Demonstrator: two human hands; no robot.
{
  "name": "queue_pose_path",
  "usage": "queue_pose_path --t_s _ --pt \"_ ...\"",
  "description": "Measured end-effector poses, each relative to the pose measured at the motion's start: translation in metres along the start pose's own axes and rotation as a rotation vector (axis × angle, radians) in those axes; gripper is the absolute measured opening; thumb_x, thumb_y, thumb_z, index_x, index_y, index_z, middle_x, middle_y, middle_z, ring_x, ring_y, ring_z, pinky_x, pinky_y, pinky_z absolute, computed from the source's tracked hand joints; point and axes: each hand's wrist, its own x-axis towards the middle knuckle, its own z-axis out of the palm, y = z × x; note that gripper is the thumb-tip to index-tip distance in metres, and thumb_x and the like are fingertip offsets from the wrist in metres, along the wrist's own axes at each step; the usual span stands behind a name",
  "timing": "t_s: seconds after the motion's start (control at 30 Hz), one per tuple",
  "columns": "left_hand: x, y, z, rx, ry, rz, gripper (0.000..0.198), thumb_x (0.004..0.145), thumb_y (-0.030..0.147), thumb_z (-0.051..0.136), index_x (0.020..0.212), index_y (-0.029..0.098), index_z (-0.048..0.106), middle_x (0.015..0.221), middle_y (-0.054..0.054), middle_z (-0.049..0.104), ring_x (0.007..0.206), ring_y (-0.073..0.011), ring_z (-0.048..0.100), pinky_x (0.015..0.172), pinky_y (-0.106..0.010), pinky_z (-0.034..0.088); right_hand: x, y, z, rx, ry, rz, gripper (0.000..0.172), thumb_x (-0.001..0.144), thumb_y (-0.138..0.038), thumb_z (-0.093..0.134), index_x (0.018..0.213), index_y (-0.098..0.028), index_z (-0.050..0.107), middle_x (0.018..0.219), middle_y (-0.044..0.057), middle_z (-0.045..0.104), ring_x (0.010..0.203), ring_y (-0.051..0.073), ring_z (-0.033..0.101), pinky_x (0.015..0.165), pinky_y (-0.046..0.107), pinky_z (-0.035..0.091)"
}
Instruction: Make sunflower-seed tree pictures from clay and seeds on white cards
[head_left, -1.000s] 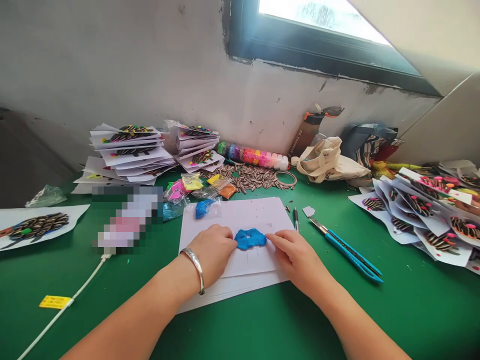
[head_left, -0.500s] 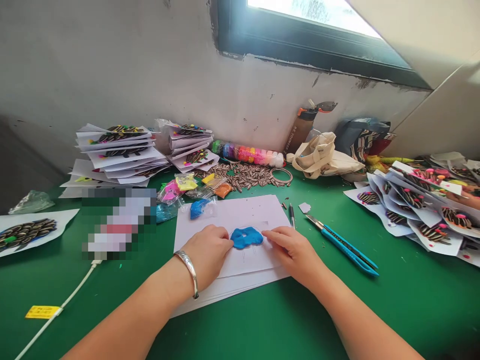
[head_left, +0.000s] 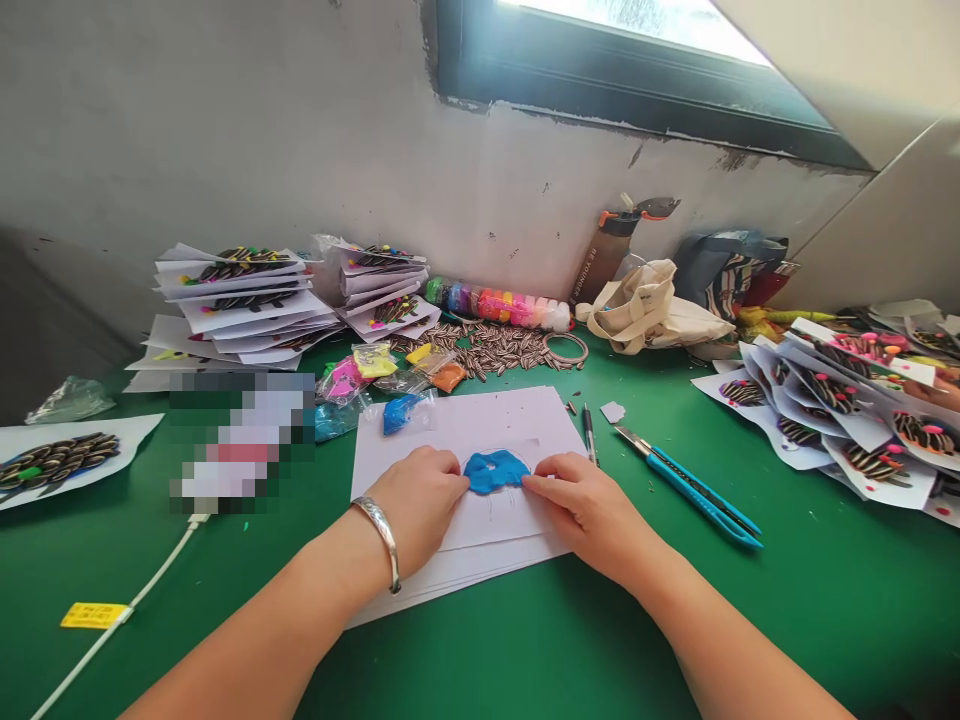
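Note:
A flattened, uneven piece of blue modelling clay (head_left: 495,471) with a small gap in it lies on white paper (head_left: 487,410). Faint pencil lines show around and below the clay. My left hand (head_left: 421,500), a silver bangle at its wrist, has its fingers curled and its thumb and fingertips closed at the clay's left edge. At the right edge, the thumb and forefinger of my right hand (head_left: 589,505) pinch the clay. More blue clay in a clear bag (head_left: 405,410) rests on the paper's upper left part.
A blue utility knife (head_left: 694,490) and a pen (head_left: 589,433) lie right of the paper. Loose striped seeds (head_left: 495,350), clay bags (head_left: 373,360) and a tape ring (head_left: 565,349) lie behind. Stacked seed pictures (head_left: 247,300) stand left, others (head_left: 832,400) right. A cable (head_left: 161,570) crosses the left side.
My right fingertips have come in onto the clay's right edge, which now looks less rounded. My left hand stays at the left edge. The whole view has shifted slightly.

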Motion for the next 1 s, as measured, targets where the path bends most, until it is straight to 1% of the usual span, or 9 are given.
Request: queue_pose_path --t_s 0.07,0.13,0.2,0.33,0.5,0.57,0.77,0.93,1.0 --pt "0.000 0.000 0.000 0.001 0.000 0.002 0.028 0.088 0.012 0.043 0.090 0.017 0.070 0.095 -0.011 0.064 0.092 -0.0251 0.056 0.081 -0.037 0.050 0.000 -0.003 0.000 -0.053 -0.022 -0.043 0.036 0.084 -0.006 0.046 0.105 -0.026 0.068 0.099 0.008 0.063 0.087 0.019 0.057 0.073 0.032 0.048" --pt "0.000 0.000 0.000 -0.001 0.003 0.001 0.028 0.088 0.013 0.043 0.090 0.017 0.070 0.095 -0.011 0.064 0.092 -0.0250 0.056 0.081 -0.038 0.049 0.001 -0.005 0.000 -0.070 -0.027 -0.052 0.035 0.084 -0.006 0.046 0.104 -0.025 0.068 0.097 0.008 0.063 0.085 0.019 0.057 0.072 0.032 0.047" --pt "0.000 0.000 0.001 -0.002 0.008 0.002 0.028 0.088 0.012 0.043 0.090 0.017 0.070 0.095 -0.011 0.063 0.092 -0.0250 0.056 0.081 -0.038 0.049 0.001 -0.005 -0.001 -0.020 -0.012 -0.019 0.037 0.083 -0.005 0.045 0.105 -0.024 0.068 0.098 0.007 0.064 0.087 0.019 0.057 0.074 0.032 0.048" --pt "-0.001 0.000 0.001 0.005 0.017 0.007 0.028 0.088 0.012 0.042 0.091 0.017 0.070 0.095 -0.011 0.063 0.092 -0.0255 0.056 0.080 -0.038 0.049 -0.001 -0.003 -0.001 0.135 0.017 0.082 0.042 0.085 -0.005 0.044 0.115 -0.026 0.063 0.101 0.005 0.064 0.089 0.016 0.059 0.077 0.028 0.049" --pt "-0.001 -0.001 0.002 0.019 0.017 0.010 0.027 0.088 0.014 0.043 0.090 0.018 0.070 0.094 -0.011 0.064 0.091 -0.0257 0.056 0.078 -0.038 0.049 0.000 -0.008 0.001 -0.041 -0.043 -0.039 0.037 0.084 -0.007 0.047 0.108 -0.026 0.067 0.099 0.008 0.062 0.086 0.018 0.057 0.074 0.031 0.047" --pt "-0.001 -0.001 0.002 0.018 0.024 0.017 0.027 0.088 0.013 0.043 0.090 0.018 0.070 0.094 -0.010 0.064 0.091 -0.0250 0.056 0.079 -0.037 0.049 0.001 -0.009 0.001 -0.075 -0.048 -0.064 0.037 0.083 -0.007 0.048 0.109 -0.026 0.067 0.099 0.008 0.062 0.086 0.019 0.057 0.073 0.031 0.047" --pt "-0.001 -0.001 0.002 0.017 0.010 0.011 0.028 0.089 0.013 0.041 0.090 0.017 0.069 0.095 -0.010 0.063 0.091 -0.0244 0.055 0.080 -0.037 0.049 0.000 -0.008 0.000 0.031 -0.015 0.009 0.045 0.085 -0.005 0.042 0.119 -0.029 0.062 0.100 0.006 0.063 0.086 0.017 0.057 0.074 0.029 0.048" --pt "-0.001 -0.001 0.002 0.013 0.012 0.013 0.028 0.089 0.013 0.041 0.089 0.017 0.069 0.095 -0.010 0.063 0.092 -0.0251 0.055 0.080 -0.038 0.049 0.001 -0.011 0.005 -0.126 -0.055 -0.057 0.046 0.081 -0.003 0.045 0.115 -0.026 0.065 0.097 0.009 0.061 0.082 0.019 0.055 0.072 0.033 0.045" --pt "-0.001 -0.001 0.002 0.008 0.012 0.014 0.028 0.089 0.014 0.041 0.090 0.017 0.069 0.094 -0.010 0.064 0.092 -0.0252 0.056 0.080 -0.038 0.049 0.001 -0.011 0.005 -0.133 -0.052 -0.062 0.046 0.080 -0.003 0.045 0.115 -0.026 0.065 0.098 0.009 0.061 0.083 0.019 0.055 0.073 0.033 0.045"
